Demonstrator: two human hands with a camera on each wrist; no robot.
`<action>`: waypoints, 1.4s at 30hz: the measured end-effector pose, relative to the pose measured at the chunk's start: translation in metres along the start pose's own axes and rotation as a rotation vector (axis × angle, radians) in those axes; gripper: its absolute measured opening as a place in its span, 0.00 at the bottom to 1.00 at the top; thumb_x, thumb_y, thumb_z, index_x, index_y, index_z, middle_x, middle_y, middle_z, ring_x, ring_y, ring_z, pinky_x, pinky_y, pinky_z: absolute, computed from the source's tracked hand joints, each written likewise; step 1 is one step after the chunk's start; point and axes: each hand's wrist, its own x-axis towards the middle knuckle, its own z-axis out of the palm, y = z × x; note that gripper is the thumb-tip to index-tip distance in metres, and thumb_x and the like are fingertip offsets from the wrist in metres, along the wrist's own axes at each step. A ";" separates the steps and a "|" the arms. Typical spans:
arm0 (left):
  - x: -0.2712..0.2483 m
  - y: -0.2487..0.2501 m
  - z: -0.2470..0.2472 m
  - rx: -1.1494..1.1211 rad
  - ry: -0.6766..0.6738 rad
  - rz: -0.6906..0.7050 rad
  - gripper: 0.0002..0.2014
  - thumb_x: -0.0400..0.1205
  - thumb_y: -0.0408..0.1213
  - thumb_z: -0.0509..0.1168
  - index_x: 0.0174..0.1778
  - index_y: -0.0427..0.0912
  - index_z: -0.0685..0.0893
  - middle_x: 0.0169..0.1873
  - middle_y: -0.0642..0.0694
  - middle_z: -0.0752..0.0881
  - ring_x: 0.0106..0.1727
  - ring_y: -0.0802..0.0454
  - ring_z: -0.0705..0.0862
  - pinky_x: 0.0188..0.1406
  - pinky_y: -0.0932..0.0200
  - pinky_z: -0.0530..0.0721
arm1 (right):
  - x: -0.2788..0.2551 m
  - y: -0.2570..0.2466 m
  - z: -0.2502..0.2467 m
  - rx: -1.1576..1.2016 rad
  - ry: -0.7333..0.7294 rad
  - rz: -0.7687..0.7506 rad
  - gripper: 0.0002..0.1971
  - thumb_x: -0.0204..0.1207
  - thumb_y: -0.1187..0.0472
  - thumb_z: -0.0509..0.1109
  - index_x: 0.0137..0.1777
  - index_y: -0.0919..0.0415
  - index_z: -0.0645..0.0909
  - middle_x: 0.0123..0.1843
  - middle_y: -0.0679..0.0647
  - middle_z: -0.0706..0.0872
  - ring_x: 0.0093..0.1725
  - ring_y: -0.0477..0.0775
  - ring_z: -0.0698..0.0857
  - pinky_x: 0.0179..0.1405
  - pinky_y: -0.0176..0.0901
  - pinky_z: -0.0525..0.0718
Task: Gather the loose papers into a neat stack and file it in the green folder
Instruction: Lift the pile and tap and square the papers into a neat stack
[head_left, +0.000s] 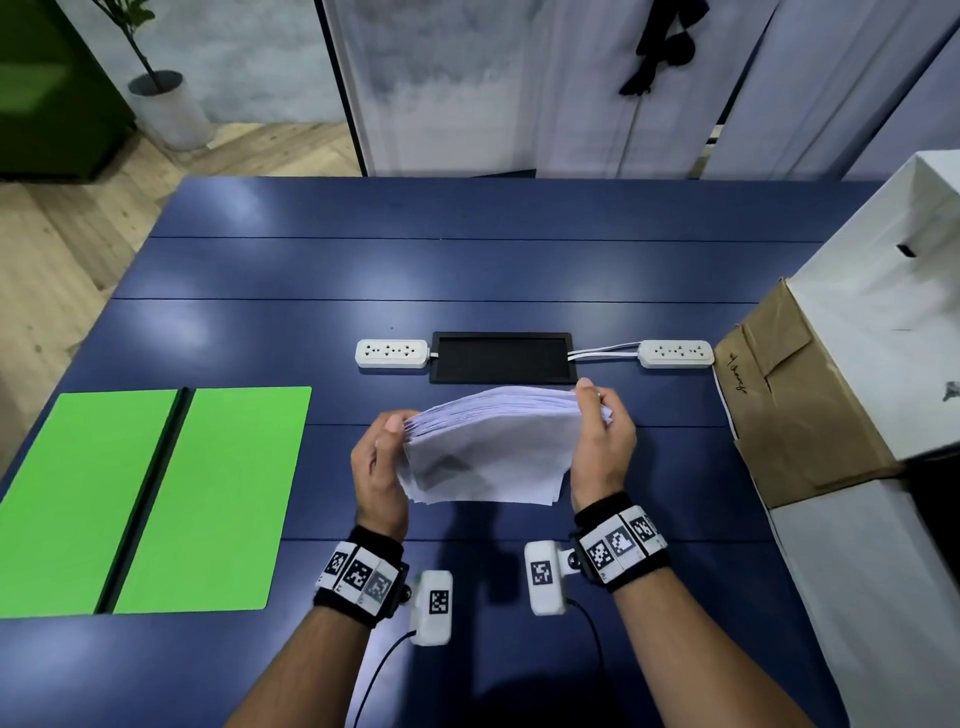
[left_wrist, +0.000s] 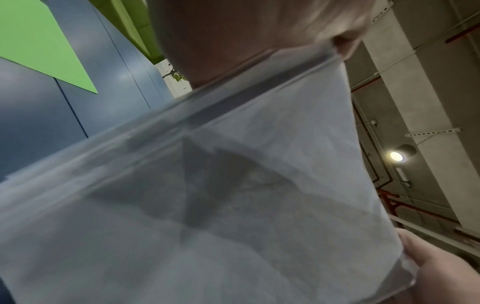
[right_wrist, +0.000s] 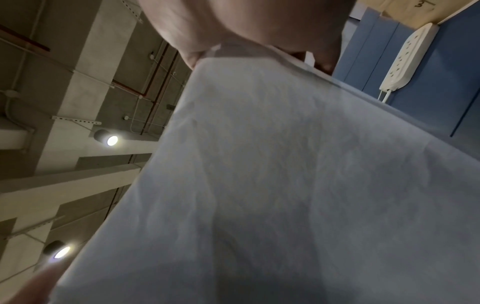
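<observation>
Head view: my left hand (head_left: 382, 462) and right hand (head_left: 602, 441) grip opposite side edges of the paper stack (head_left: 488, 452), fingers curled around it, holding it tilted above the table (head_left: 467, 270). Sheet edges appear fanned, though blur limits certainty. The green folder (head_left: 156, 499) lies open flat on the table, well left of the stack.

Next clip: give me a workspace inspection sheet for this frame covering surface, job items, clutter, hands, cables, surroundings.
Surface: dark blue table, with a black inset panel.
Job's things: paper stack held up between both hands, edges uneven; green folder lying open, flat, to the left.
Clutter: cardboard box at the right edge.
Grippers: left hand and right hand grip the stack's opposite sides.
Cables: two power strips beside the panel; wrist-camera leads.
Surroundings: potted plant, wood floor.
</observation>
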 end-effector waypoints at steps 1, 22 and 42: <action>0.000 -0.002 -0.004 0.010 -0.050 0.010 0.21 0.84 0.52 0.61 0.49 0.35 0.86 0.42 0.52 0.89 0.45 0.56 0.85 0.47 0.63 0.81 | 0.002 0.000 0.000 0.013 0.008 0.007 0.17 0.80 0.48 0.70 0.35 0.58 0.77 0.30 0.43 0.72 0.33 0.45 0.69 0.36 0.44 0.69; -0.019 -0.014 0.010 0.013 0.040 -0.109 0.06 0.84 0.30 0.70 0.56 0.37 0.89 0.48 0.48 0.90 0.50 0.53 0.85 0.57 0.48 0.84 | -0.017 0.016 -0.010 -0.084 -0.211 -0.207 0.12 0.78 0.62 0.77 0.50 0.42 0.84 0.44 0.40 0.92 0.46 0.41 0.89 0.52 0.40 0.87; 0.010 -0.025 -0.024 0.027 -0.191 -0.384 0.21 0.70 0.29 0.81 0.57 0.32 0.86 0.51 0.37 0.91 0.51 0.46 0.89 0.54 0.46 0.86 | 0.018 0.072 -0.026 -0.051 -0.481 0.158 0.13 0.71 0.72 0.81 0.50 0.56 0.89 0.47 0.48 0.95 0.49 0.47 0.92 0.53 0.43 0.88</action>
